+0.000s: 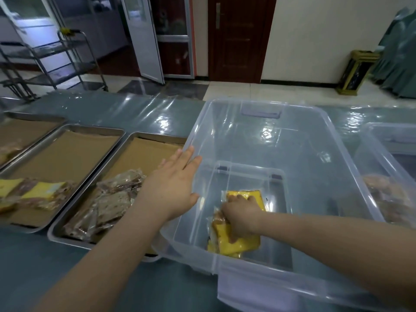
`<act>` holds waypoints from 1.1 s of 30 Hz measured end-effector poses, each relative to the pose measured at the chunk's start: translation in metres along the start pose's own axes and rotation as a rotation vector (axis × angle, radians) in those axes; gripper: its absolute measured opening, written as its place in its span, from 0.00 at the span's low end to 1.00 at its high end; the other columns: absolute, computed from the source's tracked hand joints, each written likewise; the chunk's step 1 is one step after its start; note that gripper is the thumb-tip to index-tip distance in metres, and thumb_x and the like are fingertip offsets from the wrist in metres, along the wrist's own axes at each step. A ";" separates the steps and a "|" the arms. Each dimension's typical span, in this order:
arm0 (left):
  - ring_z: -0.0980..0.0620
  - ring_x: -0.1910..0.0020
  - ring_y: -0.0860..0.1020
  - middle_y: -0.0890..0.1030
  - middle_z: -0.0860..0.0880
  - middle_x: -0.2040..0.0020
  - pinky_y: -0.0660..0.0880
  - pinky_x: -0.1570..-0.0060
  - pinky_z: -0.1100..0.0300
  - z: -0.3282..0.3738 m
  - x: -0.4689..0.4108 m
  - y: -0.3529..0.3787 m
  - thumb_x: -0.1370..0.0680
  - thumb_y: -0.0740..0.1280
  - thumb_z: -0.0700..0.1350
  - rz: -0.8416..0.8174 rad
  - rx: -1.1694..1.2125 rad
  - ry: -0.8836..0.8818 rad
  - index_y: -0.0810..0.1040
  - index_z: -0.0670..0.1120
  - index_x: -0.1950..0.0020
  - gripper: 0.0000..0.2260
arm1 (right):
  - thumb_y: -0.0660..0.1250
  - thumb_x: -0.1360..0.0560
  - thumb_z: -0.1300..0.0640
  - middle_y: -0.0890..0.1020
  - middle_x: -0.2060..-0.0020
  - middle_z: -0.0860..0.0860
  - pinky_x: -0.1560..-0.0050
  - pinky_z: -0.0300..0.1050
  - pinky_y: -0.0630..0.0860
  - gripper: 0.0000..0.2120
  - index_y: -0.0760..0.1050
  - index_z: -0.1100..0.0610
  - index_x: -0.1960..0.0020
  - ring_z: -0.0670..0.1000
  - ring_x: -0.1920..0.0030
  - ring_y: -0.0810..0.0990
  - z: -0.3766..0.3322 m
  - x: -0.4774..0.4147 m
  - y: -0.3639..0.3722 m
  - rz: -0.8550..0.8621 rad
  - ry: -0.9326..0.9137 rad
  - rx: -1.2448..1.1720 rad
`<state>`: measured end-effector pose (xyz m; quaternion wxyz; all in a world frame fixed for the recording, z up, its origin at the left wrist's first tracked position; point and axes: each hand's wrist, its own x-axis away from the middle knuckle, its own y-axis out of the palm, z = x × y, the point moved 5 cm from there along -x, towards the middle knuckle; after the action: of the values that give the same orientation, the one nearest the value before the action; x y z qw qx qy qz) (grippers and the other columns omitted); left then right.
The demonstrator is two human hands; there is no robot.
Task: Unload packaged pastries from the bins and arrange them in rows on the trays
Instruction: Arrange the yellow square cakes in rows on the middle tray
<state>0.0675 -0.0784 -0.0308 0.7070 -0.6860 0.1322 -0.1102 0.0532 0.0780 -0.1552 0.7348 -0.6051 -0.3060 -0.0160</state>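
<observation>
Now, left to right:
Far-left tray [33, 119]: only partly in view; wrapped items lie at its near-left end, too blurred to name.
Middle tray [67, 129]: two yellow-labelled pastry packs [42, 192] lie side by side at the near end; the brown liner beyond them is bare, so a row can run on from there.
Right tray [128, 140]: a loose heap of clear-wrapped dark pastries [112, 199] sits near the front, not in rows; it looks due for straightening.
Left hand [177, 183]: flat and open, fingers spread, holding nothing; it rests against the left rim of the clear bin [315, 113]. Best kept there to steady the light bin.
Right hand [239, 216]: down inside the bin, fingers curled over the yellow pastry packs [238, 242] on the bin floor; whether the grip is fully closed I cannot tell.
Advice: gather the packs by their edges and avoid squeezing the middle; the film looks slippery, so lift straight up clear of the wall, then carry left to the middle tray.
Second bin [382, 131]: far right, with more wrapped pastries [382, 197] showing through its wall; likely next.
</observation>
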 end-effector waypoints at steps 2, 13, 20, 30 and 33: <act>0.51 0.24 0.41 0.39 0.52 0.23 0.47 0.28 0.51 0.001 0.000 0.000 0.24 0.61 0.58 -0.009 -0.023 -0.002 0.44 0.52 0.23 0.36 | 0.76 0.38 0.40 0.65 0.32 0.58 0.36 0.60 0.64 0.39 0.67 0.54 0.32 0.62 0.32 0.63 0.016 -0.017 -0.007 0.046 -0.013 0.003; 0.48 0.27 0.57 0.38 0.54 0.23 0.56 0.30 0.46 0.003 0.003 0.001 0.23 0.60 0.55 0.008 -0.072 -0.017 0.47 0.53 0.24 0.32 | 0.74 0.42 0.32 0.65 0.29 0.54 0.31 0.71 0.45 0.46 0.63 0.44 0.30 0.63 0.27 0.57 0.071 -0.050 0.021 -0.164 0.086 -0.110; 0.48 0.38 0.71 0.38 0.54 0.23 0.66 0.38 0.50 0.004 0.002 -0.002 0.25 0.61 0.56 0.011 -0.104 -0.021 0.46 0.53 0.24 0.35 | 0.77 0.35 0.53 0.77 0.40 0.54 0.46 0.48 0.73 0.30 0.71 0.53 0.36 0.58 0.40 0.76 0.046 -0.036 -0.026 -0.062 -0.130 -0.189; 0.50 0.26 0.35 0.41 0.52 0.23 0.37 0.30 0.45 0.004 0.011 -0.020 0.26 0.45 0.69 0.171 -0.177 -0.101 0.36 0.53 0.25 0.36 | 0.76 0.37 0.51 0.69 0.63 0.46 0.58 0.44 0.65 0.20 0.69 0.52 0.52 0.53 0.51 0.68 0.064 0.066 -0.160 0.512 -0.132 -0.354; 0.54 0.27 0.39 0.48 0.53 0.24 0.38 0.29 0.47 0.011 0.019 -0.037 0.29 0.33 0.71 0.305 -0.066 -0.010 0.41 0.53 0.26 0.36 | 0.78 0.38 0.50 0.74 0.55 0.52 0.54 0.45 0.69 0.23 0.72 0.53 0.48 0.52 0.49 0.68 0.065 0.101 -0.172 0.587 -0.105 -0.450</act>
<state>0.0901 -0.0759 0.0063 0.6932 -0.6814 0.2347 0.0064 0.0394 0.1252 0.0490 0.5402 -0.8134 -0.1455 0.1594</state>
